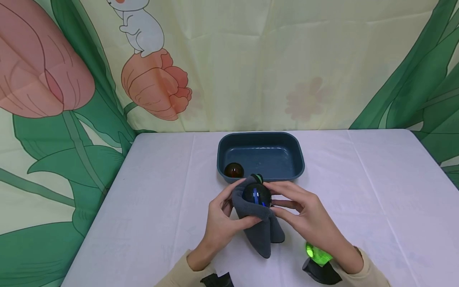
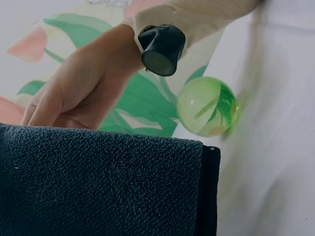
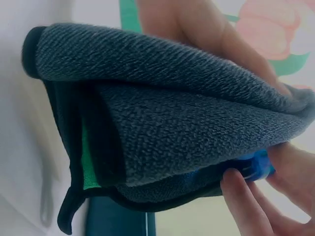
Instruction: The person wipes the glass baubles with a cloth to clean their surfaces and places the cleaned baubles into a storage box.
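A dark glossy ball with blue reflections [image 1: 256, 194] sits in a fold of a grey towel [image 1: 263, 235], in front of the basin. From the left, my left hand [image 1: 224, 219] grips the towel, its thumb across the front fold and its other fingers behind. My right hand [image 1: 305, 205] holds the ball's right side between fingertips and thumb. In the right wrist view those right fingers [image 3: 241, 196] meet a blue patch of the ball [image 3: 258, 164] under the towel's edge. The towel's green underside [image 3: 89, 162] shows there. Most of the ball is hidden by cloth in that view.
A dark blue basin [image 1: 265, 175] stands at the table's back edge, with a dark amber ball [image 1: 234, 170] in its front left corner. A clear green ball [image 2: 206, 105] lies near my right wrist, partly covered by the wrist camera [image 1: 322, 273] in the head view.
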{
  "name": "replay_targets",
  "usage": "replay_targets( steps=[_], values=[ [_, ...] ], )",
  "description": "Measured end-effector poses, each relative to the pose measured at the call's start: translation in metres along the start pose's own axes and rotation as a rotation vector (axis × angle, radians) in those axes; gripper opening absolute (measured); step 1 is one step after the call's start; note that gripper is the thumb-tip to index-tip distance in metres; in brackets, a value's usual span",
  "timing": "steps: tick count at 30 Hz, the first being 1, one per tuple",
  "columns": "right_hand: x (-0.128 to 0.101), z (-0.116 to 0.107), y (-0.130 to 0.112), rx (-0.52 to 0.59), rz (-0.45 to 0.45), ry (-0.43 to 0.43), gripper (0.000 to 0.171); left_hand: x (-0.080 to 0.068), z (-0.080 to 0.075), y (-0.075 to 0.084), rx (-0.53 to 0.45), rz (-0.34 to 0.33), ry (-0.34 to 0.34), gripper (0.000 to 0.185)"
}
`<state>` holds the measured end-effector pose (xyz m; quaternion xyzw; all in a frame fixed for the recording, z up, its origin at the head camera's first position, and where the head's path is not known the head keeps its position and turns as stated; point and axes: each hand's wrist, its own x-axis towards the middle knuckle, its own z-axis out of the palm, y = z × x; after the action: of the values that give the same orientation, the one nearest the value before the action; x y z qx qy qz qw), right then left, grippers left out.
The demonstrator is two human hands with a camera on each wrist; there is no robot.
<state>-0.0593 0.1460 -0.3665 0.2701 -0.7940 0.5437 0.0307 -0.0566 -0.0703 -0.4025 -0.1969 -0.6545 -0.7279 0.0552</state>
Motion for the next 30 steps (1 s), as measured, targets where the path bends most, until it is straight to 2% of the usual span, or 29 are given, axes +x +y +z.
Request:
replay_targets(
  steps=[6,9,13,18,22,30],
  values=[
    [0.0014,-0.0012,-0.0011,-0.036,0.008,-0.010,0.063,0.0002,0.0004,0.0002,-0.002,-0.011,0.024,0.069],
    [0.0016,-0.0025,-0.0014,-0.110,-0.042,-0.006,0.068,0.0003,-0.0002,-0.0004,0.002,0.002,0.025,0.069],
    [0.0015,-0.0038,-0.0007,-0.215,-0.156,0.009,0.074,0.0002,-0.0004,-0.0010,0.001,0.005,0.026,0.068],
    [0.0020,-0.0021,0.0003,-0.241,-0.241,0.016,0.075,-0.0002,0.0004,0.0006,-0.005,-0.016,0.030,0.069],
    [0.0017,-0.0008,0.0012,-0.235,-0.252,0.015,0.072,-0.0005,0.0003,0.0026,0.001,-0.036,0.036,0.071],
    [0.0002,0.0001,0.0024,-0.238,-0.212,0.013,0.071,0.0008,-0.0001,0.0034,0.037,-0.017,0.022,0.072]
  ],
)
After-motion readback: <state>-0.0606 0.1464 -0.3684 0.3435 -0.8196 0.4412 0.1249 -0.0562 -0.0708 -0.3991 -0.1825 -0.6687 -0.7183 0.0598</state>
